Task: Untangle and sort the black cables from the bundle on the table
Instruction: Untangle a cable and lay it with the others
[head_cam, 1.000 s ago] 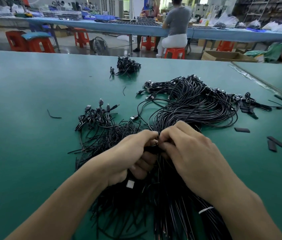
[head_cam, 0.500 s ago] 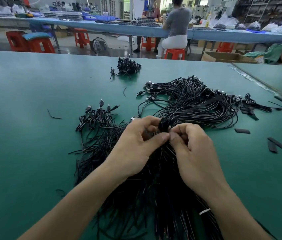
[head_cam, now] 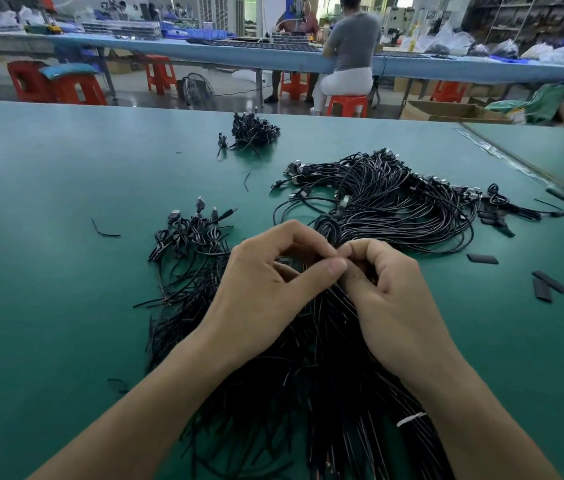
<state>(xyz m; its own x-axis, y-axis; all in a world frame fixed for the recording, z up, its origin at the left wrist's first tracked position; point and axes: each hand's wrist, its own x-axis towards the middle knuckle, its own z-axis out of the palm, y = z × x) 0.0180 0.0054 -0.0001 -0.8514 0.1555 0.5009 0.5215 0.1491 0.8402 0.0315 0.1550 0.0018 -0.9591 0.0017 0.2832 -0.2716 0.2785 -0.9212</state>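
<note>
Even, soft overhead light; faint shadows under the cables; wide-angle bending at edges; background slightly soft.

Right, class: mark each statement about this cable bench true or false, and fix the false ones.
1. The left hand and right hand both pinch strands of the bundle. True.
2. The table is red. False: it is green.
3. A small cable clump lies at the table's far side. True.
4. The flat black strips lie left of the hands. False: they lie to their right.
5. A white band shows on the bundle. True.
</note>
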